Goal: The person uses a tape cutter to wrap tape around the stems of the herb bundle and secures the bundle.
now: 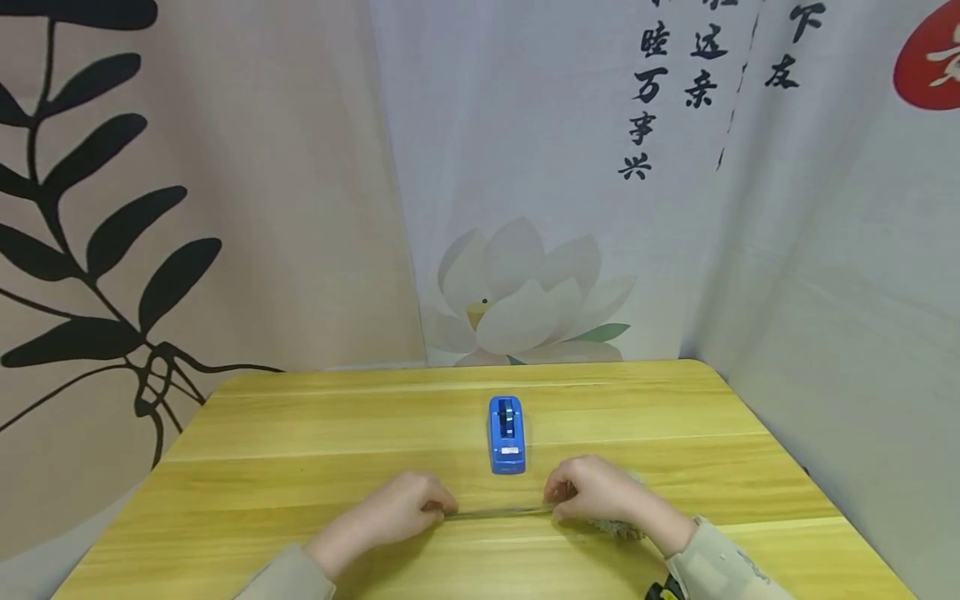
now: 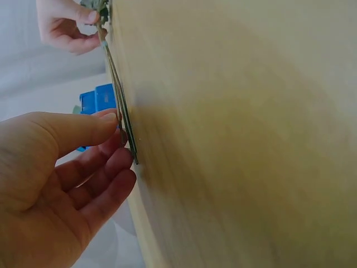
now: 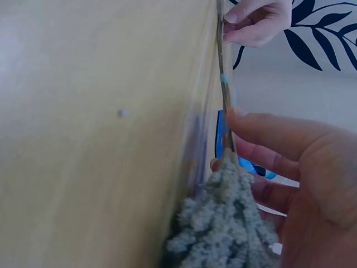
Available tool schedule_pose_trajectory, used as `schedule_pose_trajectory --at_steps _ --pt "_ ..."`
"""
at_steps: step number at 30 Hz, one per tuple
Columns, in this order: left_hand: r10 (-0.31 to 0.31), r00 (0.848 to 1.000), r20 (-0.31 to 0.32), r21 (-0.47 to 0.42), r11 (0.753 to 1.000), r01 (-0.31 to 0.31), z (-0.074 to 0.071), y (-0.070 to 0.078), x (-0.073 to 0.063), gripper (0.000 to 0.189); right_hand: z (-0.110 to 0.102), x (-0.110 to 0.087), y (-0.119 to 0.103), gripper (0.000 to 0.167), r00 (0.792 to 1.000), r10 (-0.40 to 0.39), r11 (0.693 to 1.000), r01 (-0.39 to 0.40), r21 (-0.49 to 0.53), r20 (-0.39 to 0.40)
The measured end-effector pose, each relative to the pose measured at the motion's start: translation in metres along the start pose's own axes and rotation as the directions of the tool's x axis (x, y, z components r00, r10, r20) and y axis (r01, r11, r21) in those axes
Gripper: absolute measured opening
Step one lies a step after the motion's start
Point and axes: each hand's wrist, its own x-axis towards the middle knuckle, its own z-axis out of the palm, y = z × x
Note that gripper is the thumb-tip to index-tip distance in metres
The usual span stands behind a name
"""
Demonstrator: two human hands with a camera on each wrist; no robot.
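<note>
A bunch of dried flowers, with thin stems and pale grey-green fluffy heads, is held sideways just over the table. My left hand pinches the stems close to their cut ends between thumb and fingers. Two or so stem ends poke past those fingertips in the left wrist view. My right hand pinches the stems just below the flower heads, which in the head view are partly hidden behind that hand and wrist. A small light-blue band circles the stems between the hands.
A blue tape dispenser stands on the wooden table beyond the hands. Near the right sleeve lies a black and yellow object, cut off by the frame edge. Printed curtains hang behind the table and on its right.
</note>
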Motion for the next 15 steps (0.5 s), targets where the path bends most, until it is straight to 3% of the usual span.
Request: schedule_pose_trajectory --at_steps 11,15 --pt "-0.023 1.000 0.018 -0.023 0.999 0.023 -0.003 0.001 -0.003 0.017 -0.005 0.001 -0.001 0.021 1.000 -0.005 1.000 0.005 0.009 -0.003" --pt "-0.057 0.998 0.007 -0.068 0.996 0.057 -0.015 -0.002 -0.005 0.018 -0.017 0.000 0.000 0.025 1.000 0.001 1.000 -0.001 -0.004 -0.031"
